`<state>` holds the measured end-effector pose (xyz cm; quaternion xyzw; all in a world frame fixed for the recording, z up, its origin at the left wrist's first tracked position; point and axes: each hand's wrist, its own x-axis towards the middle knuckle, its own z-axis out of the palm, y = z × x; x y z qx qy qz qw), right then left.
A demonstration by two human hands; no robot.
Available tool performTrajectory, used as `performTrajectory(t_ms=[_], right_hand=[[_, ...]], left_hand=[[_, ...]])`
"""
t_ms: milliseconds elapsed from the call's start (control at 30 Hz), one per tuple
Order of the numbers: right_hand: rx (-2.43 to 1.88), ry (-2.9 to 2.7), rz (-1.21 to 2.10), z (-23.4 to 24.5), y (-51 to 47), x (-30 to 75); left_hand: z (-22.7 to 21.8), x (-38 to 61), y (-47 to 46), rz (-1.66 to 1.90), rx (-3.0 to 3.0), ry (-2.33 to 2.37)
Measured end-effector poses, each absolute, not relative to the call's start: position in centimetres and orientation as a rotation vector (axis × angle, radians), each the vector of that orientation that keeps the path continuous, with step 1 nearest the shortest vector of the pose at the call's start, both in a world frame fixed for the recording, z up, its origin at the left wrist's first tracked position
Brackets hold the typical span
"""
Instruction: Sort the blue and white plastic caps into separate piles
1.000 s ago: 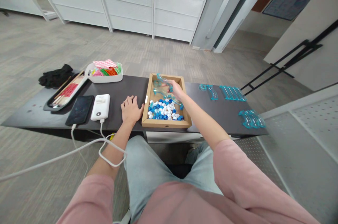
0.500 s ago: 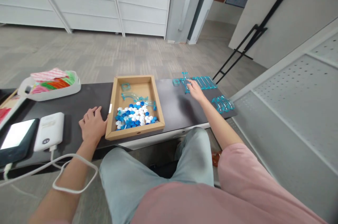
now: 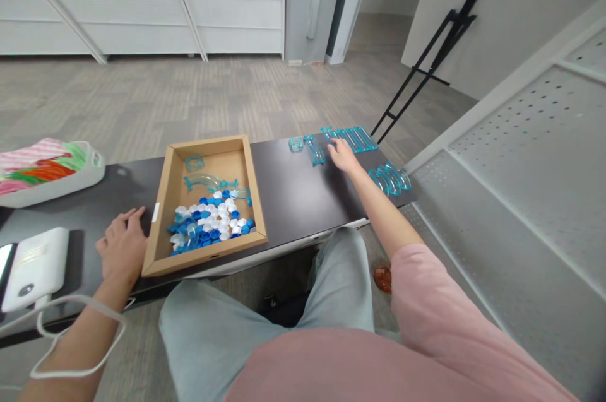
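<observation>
On the dark table, my left hand (image 3: 124, 243) rests with its fingers spread, right beside the cardboard tray (image 3: 258, 209). Inside the tray are loose blue and white hexagonal pieces (image 3: 220, 216) and a curved clear-blue tube piece (image 3: 203, 181). My right hand (image 3: 343, 156) reaches to the far right part of the table, its fingers closed on a clear-blue tube piece (image 3: 327, 133) at the left end of a row of straight tubes (image 3: 357, 139). The fingers partly cover that piece. Just left of the hand lie another tube piece (image 3: 314, 149) and a small square clear-blue piece (image 3: 296, 144).
Several curved tubes (image 3: 390, 179) lie at the table's right end. On the left are a white basket (image 3: 89, 170) of coloured items and a white power bank (image 3: 36, 269); its cable loops over my left forearm. A black stand (image 3: 421, 74) rises beyond the table.
My right hand has lowered the tube piece from above the table to the left end of the row. The view has swung right; my left hand stays beside the tray.
</observation>
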<state>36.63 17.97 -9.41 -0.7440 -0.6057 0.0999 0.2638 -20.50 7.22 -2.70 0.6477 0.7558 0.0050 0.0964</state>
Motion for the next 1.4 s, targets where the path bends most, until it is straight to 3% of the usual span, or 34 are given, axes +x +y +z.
performTrajectory(t_ms=[233,633,933,1400], right_hand=[[-2.339,-1.65,0.37,-10.3,19.8,34.5],[-1.997,-1.8,0.078,-11.6,16.7,33.5],[-2.082,-1.839,0.11,-11.4,16.6,32.7],[-1.88,-2.026,0.075,-7.5,17.8,25.3]], left_hand=[[-3.6,-21.7,8.3,-0.02,1.878,2.183],[-3.1,-20.5,7.1,0.161,1.834,2.178],[-3.8,-21.6,7.8,0.117,1.857,2.163],[-3.0,-21.8,7.7,0.079,1.867,2.129]])
